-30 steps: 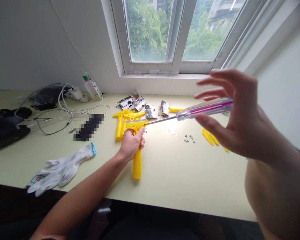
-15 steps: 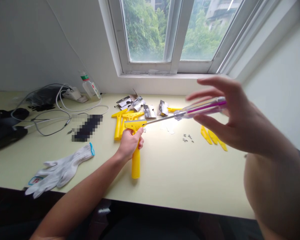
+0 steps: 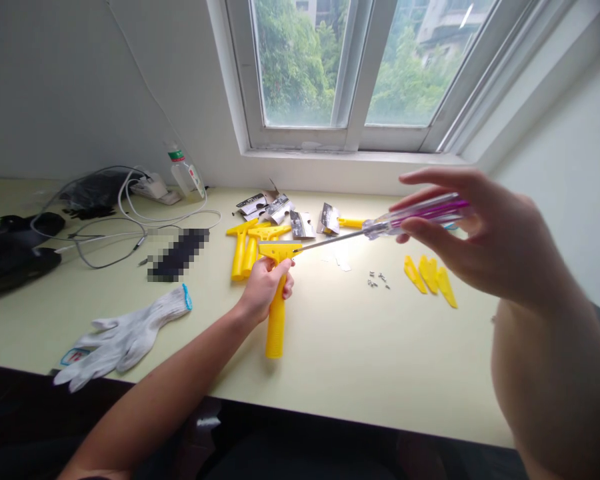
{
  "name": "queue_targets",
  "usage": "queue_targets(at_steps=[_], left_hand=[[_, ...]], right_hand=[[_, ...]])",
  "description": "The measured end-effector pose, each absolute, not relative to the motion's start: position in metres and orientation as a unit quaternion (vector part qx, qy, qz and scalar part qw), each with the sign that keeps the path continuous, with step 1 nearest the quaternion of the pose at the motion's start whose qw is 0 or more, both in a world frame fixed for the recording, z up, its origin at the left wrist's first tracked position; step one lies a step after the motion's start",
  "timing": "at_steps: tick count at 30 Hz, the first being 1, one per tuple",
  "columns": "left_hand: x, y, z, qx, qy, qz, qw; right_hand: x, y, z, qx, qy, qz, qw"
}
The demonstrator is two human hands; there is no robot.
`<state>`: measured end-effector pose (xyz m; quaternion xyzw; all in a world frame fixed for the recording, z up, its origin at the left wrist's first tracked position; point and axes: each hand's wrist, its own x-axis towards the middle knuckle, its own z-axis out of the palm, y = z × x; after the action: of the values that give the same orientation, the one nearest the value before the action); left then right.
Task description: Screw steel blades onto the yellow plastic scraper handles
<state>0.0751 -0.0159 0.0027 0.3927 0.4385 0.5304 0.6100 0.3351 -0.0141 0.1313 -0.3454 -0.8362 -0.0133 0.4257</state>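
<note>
My left hand [image 3: 269,288] is closed around a yellow scraper [image 3: 276,327] just under its wide head, holding it upright with the handle hanging down. A metal strip runs along the scraper's top edge. In my right hand [image 3: 475,233] is a screwdriver [image 3: 415,217] with a clear and purple handle, gripped between thumb and fingers. Its shaft points left, and the tip meets the right side of the scraper's head. Behind my left hand lie more yellow scrapers [image 3: 239,250]. Small screws [image 3: 379,280] are scattered on the table below the screwdriver.
Several yellow plastic pieces [image 3: 430,275] lie to the right of the screws. Printed cards [image 3: 303,225] sit near the wall below the window. A white glove [image 3: 130,337] rests at the front left, with cables [image 3: 145,217] and a plastic bottle [image 3: 186,177] behind it.
The fingers of my right hand have closed further round the screwdriver handle. The whole view has shifted slightly; the screwdriver tip stays at the scraper's head.
</note>
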Motion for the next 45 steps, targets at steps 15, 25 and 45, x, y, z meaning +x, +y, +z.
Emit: queue_targets(at_steps=[15, 25, 45], left_hand=[[0.057, -0.015, 0.022, 0.325, 0.236, 0.555, 0.728], [0.05, -0.007, 0.024, 0.25, 0.233, 0.618, 0.708], [0.057, -0.003, 0.016, 0.272, 0.329, 0.653, 0.626]], right_hand=[[0.372, -0.061, 0.002, -0.495, -0.676, 0.323, 0.44], [0.377, -0.06, -0.021, -0.467, -0.817, 0.231, 0.248], [0.222, 0.072, -0.018, -0.315, -0.943, 0.031, 0.099]])
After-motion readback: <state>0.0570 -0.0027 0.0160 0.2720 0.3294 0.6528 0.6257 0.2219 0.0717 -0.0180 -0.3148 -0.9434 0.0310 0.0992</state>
